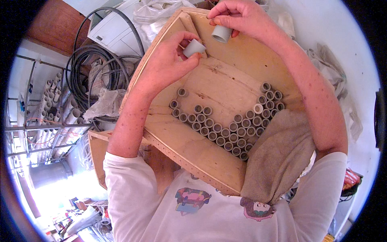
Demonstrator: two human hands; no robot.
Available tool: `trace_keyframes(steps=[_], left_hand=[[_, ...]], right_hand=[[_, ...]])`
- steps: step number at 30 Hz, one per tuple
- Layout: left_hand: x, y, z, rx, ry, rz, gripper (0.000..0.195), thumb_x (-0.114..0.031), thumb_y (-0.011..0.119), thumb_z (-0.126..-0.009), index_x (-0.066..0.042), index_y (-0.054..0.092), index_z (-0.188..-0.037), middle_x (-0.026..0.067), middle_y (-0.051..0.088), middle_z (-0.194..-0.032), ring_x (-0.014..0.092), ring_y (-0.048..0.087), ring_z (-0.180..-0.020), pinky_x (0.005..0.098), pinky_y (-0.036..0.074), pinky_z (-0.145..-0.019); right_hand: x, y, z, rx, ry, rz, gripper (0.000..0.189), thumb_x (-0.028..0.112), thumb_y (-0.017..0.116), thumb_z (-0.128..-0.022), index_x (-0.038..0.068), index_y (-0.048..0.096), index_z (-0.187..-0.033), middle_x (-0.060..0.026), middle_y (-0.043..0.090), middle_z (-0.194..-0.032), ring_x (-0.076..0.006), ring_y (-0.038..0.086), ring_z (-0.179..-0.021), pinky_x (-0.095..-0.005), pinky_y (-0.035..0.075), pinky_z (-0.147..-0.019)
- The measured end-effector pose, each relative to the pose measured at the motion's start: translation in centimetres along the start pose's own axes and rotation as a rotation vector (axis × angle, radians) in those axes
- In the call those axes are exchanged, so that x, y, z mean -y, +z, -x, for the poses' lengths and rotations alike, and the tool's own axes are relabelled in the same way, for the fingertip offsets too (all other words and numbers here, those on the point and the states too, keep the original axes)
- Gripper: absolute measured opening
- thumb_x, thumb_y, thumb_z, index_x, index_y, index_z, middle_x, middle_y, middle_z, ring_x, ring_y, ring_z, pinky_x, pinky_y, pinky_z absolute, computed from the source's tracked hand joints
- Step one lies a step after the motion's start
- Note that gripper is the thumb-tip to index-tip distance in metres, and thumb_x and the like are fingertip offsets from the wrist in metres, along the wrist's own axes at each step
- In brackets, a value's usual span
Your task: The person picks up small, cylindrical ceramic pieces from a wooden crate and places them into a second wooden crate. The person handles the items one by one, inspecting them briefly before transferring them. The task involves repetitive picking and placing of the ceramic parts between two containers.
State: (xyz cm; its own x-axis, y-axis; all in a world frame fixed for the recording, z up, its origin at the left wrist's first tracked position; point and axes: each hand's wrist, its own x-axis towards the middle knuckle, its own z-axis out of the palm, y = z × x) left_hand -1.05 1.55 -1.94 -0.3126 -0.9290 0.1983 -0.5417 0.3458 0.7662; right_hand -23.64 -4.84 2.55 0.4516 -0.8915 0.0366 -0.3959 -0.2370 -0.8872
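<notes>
A large wooden box point(193, 163) lies open before me. My left hand point(178, 57) is over its far left part, holding a short grey plastic pipe piece point(193, 47) between thumb and fingers. At the far wall, my right hand point(232, 19) grips another grey pipe piece point(221, 33), its open end facing down towards me. Inside, many similar pipe pieces point(225, 132) stand on end, packed together along the near side and the right; one piece point(258, 108) among them looks whiter. A brown cloth point(278, 151) hangs over the box's near right corner, covering some of them.
Coiled black hose point(90, 75) and a woven sack point(104, 104) lie left of the box. Farther left, long pipes point(51, 99) rest in a metal rack point(30, 128). A second wooden box point(101, 160) stands below at the left. Plastic bags point(157, 15) lie beyond the far edge.
</notes>
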Motion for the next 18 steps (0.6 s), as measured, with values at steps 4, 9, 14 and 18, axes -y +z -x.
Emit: trace_keyframes(steps=[4, 9, 14, 18], left_hand=[[0.1, -0.1, 0.0, 0.011, -0.009, 0.014, 0.037, -0.009, 0.070, -0.084, -0.003, 0.059, -0.119, 0.0035, 0.063, -0.106, 0.012, 0.057, -0.103, 0.0278, 0.044, -0.095], [1.6, -0.6, -0.3, -0.113, 0.148, 0.000, 0.037, -0.011, 0.070, -0.081, -0.002, 0.061, -0.116, 0.0084, 0.065, -0.097, 0.015, 0.060, -0.088, 0.0284, 0.050, -0.080], [-0.5, -2.7, 0.7, -0.204, 0.198, -0.116, 0.038, -0.008, 0.070, -0.080, -0.003, 0.060, -0.117, 0.0066, 0.065, -0.097, 0.014, 0.061, -0.092, 0.0286, 0.048, -0.088], [-2.4, -5.2, 3.9, -0.268, 0.147, -0.159, 0.038, 0.000, 0.067, -0.080, -0.003, 0.060, -0.117, 0.0055, 0.066, -0.102, 0.013, 0.061, -0.100, 0.0285, 0.047, -0.091]], right_hand=[[0.0, 0.0, 0.0, 0.016, 0.007, 0.003, 0.020, 0.016, 0.066, -0.093, 0.004, 0.068, -0.109, -0.0039, 0.070, -0.095, -0.0092, 0.062, -0.079, -0.0247, 0.052, -0.064], [-0.3, 0.0, -0.3, 0.003, -0.002, 0.050, 0.021, 0.016, 0.066, -0.093, 0.004, 0.069, -0.109, -0.0041, 0.071, -0.096, -0.0100, 0.063, -0.079, -0.0258, 0.052, -0.064], [0.0, -0.2, 0.1, 0.032, -0.051, 0.017, 0.021, 0.017, 0.067, -0.092, 0.005, 0.069, -0.109, -0.0043, 0.071, -0.095, -0.0107, 0.064, -0.080, -0.0267, 0.052, -0.064], [-1.0, -0.2, -0.5, 0.007, -0.073, 0.023, 0.020, 0.017, 0.067, -0.092, 0.005, 0.069, -0.108, -0.0043, 0.071, -0.094, -0.0108, 0.064, -0.080, -0.0268, 0.053, -0.064]])
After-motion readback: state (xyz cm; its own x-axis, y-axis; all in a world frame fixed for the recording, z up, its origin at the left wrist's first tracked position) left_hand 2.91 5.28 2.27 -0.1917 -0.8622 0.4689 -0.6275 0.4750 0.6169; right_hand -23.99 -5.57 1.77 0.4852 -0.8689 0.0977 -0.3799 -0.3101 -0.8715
